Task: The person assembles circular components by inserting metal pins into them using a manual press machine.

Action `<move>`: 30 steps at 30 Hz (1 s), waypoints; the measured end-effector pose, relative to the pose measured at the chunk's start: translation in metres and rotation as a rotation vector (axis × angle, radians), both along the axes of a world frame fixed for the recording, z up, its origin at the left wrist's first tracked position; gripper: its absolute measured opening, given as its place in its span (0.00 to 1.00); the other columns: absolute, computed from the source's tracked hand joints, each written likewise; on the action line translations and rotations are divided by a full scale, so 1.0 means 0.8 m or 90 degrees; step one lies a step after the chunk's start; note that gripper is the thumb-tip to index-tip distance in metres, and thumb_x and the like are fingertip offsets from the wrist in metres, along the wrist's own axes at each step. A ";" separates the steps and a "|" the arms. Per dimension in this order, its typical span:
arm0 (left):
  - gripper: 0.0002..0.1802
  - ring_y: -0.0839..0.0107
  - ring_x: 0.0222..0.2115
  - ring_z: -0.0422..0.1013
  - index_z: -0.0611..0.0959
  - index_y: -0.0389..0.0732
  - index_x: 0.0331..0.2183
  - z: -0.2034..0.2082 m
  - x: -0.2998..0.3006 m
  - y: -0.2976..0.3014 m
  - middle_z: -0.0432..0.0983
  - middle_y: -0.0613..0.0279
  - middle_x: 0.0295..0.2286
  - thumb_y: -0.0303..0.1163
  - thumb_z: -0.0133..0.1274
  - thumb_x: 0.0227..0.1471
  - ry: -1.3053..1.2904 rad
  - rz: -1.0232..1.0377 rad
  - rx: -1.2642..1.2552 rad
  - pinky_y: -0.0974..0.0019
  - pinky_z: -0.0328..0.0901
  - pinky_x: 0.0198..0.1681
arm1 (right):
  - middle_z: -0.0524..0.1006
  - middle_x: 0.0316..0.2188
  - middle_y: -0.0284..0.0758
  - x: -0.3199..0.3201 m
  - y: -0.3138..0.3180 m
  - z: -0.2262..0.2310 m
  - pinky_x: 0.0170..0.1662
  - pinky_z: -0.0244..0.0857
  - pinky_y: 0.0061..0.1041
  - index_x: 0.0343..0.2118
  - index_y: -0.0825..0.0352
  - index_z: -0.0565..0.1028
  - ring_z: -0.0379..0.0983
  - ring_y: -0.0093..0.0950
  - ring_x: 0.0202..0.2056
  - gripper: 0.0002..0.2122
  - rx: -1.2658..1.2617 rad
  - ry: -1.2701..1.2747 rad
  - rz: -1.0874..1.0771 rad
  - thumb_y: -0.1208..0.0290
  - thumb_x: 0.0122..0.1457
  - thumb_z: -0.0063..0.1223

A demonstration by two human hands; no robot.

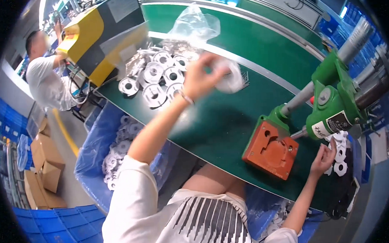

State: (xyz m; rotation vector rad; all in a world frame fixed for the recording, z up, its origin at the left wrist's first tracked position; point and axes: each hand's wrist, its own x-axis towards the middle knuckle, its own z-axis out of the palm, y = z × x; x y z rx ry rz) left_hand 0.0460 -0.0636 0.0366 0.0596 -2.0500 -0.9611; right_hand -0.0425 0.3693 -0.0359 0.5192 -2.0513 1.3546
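My left hand [203, 77], smeared by motion, is raised over the bench with its thumb and fingers curled at the edge of a white round plastic part [231, 81]. That part is blurred too. A few thin metal pins [245, 79] show just behind it. Left of this hand lies a heap of white plastic rings [153, 72], with small metal pieces [135, 61] behind them. At the right end of the bench, my right hand [323, 160] is loosely curled with its fingers apart, beside a stack of white flat parts [340, 158]. Nothing shows in its grasp.
A green press [332, 100] stands at the right, above an orange fixture block [271, 150]. A clear plastic bag [194, 23] lies behind the heap. Below the bench's left end, a blue-lined bin [92, 158] holds white rings. A person [49, 80] sits far left by a yellow-black machine.
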 end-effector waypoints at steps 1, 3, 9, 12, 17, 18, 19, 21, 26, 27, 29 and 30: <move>0.16 0.72 0.24 0.73 0.80 0.39 0.30 0.009 -0.011 -0.037 0.76 0.58 0.23 0.36 0.60 0.36 0.093 0.072 -0.034 0.71 0.66 0.29 | 0.65 0.49 0.41 0.001 -0.001 0.004 0.38 0.63 0.20 0.48 0.74 0.63 0.68 0.23 0.34 0.17 -0.010 0.011 0.002 0.81 0.54 0.43; 0.17 0.67 0.27 0.74 0.78 0.39 0.33 0.019 -0.018 -0.123 0.76 0.55 0.23 0.36 0.59 0.38 0.070 0.267 -0.090 0.66 0.67 0.29 | 0.65 0.48 0.41 0.004 -0.004 0.007 0.38 0.63 0.20 0.46 0.73 0.65 0.68 0.24 0.35 0.15 0.041 0.024 0.001 0.81 0.54 0.44; 0.31 0.55 0.45 0.67 0.70 0.42 0.42 0.011 -0.042 -0.278 0.71 0.50 0.41 0.49 0.56 0.36 -0.343 0.643 0.042 0.51 0.56 0.50 | 0.73 0.37 0.40 0.029 -0.015 0.022 0.41 0.64 0.26 0.34 0.70 0.73 0.70 0.34 0.37 0.07 0.227 0.095 -0.010 0.81 0.50 0.48; 0.34 0.52 0.45 0.65 0.78 0.45 0.40 -0.007 -0.026 -0.360 0.71 0.51 0.42 0.62 0.45 0.39 -0.549 0.512 -0.045 0.51 0.56 0.49 | 0.75 0.31 0.37 0.061 -0.027 0.031 0.39 0.65 0.27 0.28 0.67 0.73 0.72 0.33 0.34 0.05 0.221 0.163 0.079 0.82 0.49 0.47; 0.25 0.62 0.36 0.72 0.78 0.43 0.40 -0.001 -0.010 -0.476 0.76 0.56 0.36 0.51 0.47 0.45 0.009 0.422 -0.120 0.61 0.63 0.39 | 0.75 0.28 0.34 0.086 -0.008 0.026 0.39 0.65 0.32 0.24 0.66 0.73 0.71 0.34 0.33 0.07 0.262 0.206 0.128 0.83 0.39 0.55; 0.23 0.66 0.37 0.71 0.77 0.43 0.42 -0.004 -0.057 -0.412 0.76 0.59 0.36 0.47 0.48 0.47 -0.021 0.459 -0.251 0.65 0.63 0.40 | 0.75 0.31 0.34 0.086 0.017 0.021 0.42 0.62 0.33 0.27 0.65 0.73 0.70 0.35 0.36 0.09 0.325 0.177 0.033 0.81 0.39 0.56; 0.21 0.68 0.38 0.71 0.77 0.42 0.41 0.003 -0.081 -0.331 0.75 0.59 0.37 0.44 0.49 0.48 0.006 0.421 -0.285 0.67 0.63 0.41 | 0.73 0.35 0.34 0.079 0.039 0.018 0.44 0.60 0.34 0.30 0.64 0.72 0.68 0.35 0.39 0.12 0.361 0.159 -0.074 0.79 0.40 0.57; 0.18 0.70 0.39 0.70 0.77 0.41 0.41 0.016 -0.085 -0.195 0.74 0.59 0.38 0.38 0.50 0.49 0.116 0.295 -0.281 0.69 0.62 0.43 | 0.70 0.41 0.35 0.061 0.066 0.024 0.47 0.56 0.34 0.35 0.63 0.70 0.64 0.36 0.43 0.15 0.417 0.108 -0.245 0.74 0.41 0.58; 0.15 0.68 0.40 0.69 0.76 0.37 0.40 -0.069 -0.095 0.005 0.74 0.58 0.37 0.23 0.49 0.45 0.183 0.051 -0.101 0.68 0.61 0.45 | 0.73 0.36 0.37 0.031 0.105 -0.012 0.41 0.60 0.36 0.33 0.67 0.71 0.67 0.38 0.37 0.14 0.525 -0.075 -0.391 0.67 0.43 0.57; 0.16 0.68 0.40 0.69 0.76 0.37 0.40 -0.082 -0.092 0.018 0.74 0.58 0.37 0.23 0.49 0.45 0.146 0.021 -0.094 0.68 0.60 0.45 | 0.74 0.33 0.39 0.029 0.101 -0.014 0.38 0.62 0.36 0.31 0.68 0.72 0.68 0.39 0.35 0.12 0.491 0.022 -0.364 0.68 0.45 0.56; 0.16 0.66 0.40 0.69 0.76 0.37 0.39 -0.083 -0.081 0.043 0.74 0.57 0.37 0.21 0.48 0.43 0.106 -0.015 -0.131 0.67 0.60 0.46 | 0.74 0.34 0.39 0.041 0.099 -0.004 0.38 0.62 0.35 0.32 0.68 0.72 0.68 0.39 0.35 0.11 0.484 0.006 -0.326 0.69 0.46 0.55; 0.16 0.65 0.40 0.69 0.76 0.37 0.39 -0.077 -0.075 0.053 0.74 0.57 0.36 0.20 0.48 0.43 0.103 -0.024 -0.181 0.67 0.60 0.45 | 0.74 0.35 0.39 0.052 0.095 0.000 0.38 0.63 0.35 0.32 0.69 0.71 0.68 0.39 0.35 0.10 0.471 -0.013 -0.296 0.70 0.48 0.54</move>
